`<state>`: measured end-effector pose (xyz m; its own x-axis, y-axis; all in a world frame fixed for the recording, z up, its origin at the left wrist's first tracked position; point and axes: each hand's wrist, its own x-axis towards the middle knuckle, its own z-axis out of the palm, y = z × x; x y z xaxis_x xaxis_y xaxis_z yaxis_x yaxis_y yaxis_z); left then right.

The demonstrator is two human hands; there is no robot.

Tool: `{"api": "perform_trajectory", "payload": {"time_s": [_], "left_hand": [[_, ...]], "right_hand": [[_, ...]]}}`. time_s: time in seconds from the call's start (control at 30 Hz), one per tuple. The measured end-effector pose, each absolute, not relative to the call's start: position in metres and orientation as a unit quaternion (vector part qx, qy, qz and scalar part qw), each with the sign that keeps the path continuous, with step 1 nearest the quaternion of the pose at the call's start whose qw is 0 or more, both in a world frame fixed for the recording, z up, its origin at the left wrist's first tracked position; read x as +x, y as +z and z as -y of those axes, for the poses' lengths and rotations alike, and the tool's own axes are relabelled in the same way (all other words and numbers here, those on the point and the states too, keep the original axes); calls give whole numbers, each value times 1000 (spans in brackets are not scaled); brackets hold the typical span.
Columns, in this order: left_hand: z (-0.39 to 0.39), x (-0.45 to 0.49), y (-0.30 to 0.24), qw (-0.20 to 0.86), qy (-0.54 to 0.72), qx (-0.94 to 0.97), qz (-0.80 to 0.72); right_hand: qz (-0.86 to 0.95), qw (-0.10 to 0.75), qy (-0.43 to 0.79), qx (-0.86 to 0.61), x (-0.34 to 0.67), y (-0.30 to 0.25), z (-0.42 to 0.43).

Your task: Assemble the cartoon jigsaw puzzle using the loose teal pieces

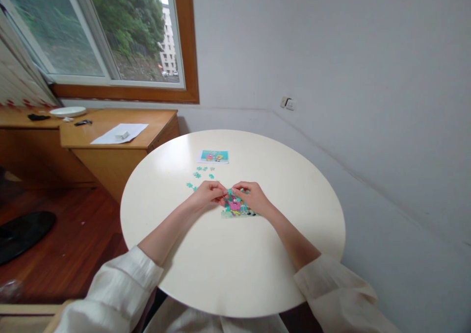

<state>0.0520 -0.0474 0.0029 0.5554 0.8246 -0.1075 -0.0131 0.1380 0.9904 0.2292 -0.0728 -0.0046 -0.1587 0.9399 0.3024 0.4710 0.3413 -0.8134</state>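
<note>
A partly joined jigsaw puzzle (235, 210) with a pink cartoon starfish lies flat on the round table. My left hand (210, 193) is at its upper left edge, thumb and fingers pinched together at what looks like a small puzzle piece, mostly hidden by the fingers. Over the puzzle's upper right part, my right hand (251, 194) is closed too, its fingertips pressed on the puzzle's top edge. Loose teal puzzle pieces (197, 175) are scattered beyond my left hand. Farther back rests a picture card (214, 157) showing the same cartoon figures.
The round cream table (294, 176) stands against a white wall with a socket (290, 104). To the left is a wooden desk (162, 127) bearing a paper sheet (110, 136), a small white box and a white plate (68, 112). A black round base (27, 232) is on the floor.
</note>
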Motion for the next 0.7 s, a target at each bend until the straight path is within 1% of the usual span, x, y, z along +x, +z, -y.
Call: {"api": "perform_trajectory", "payload": {"time_s": [0.17,0.27,0.4,0.53,0.7], "left_hand": [[47,52,3,655,326,580,-358],[44,52,0,625,339,597,-372],[40,54,-7,543,360,643,-402],[37,54,-13,479,366,693,-395],[36,51,-18,371,323,778,-390]], "right_hand": [[660,450,304,-519,244,-11,63],[638,458,309,-536,258,-15,57],[637,431,312,-557,272,-19,54],[647,401,315,-568,276,-21,53],[660,379,324,-562,278,-22,52]]}}
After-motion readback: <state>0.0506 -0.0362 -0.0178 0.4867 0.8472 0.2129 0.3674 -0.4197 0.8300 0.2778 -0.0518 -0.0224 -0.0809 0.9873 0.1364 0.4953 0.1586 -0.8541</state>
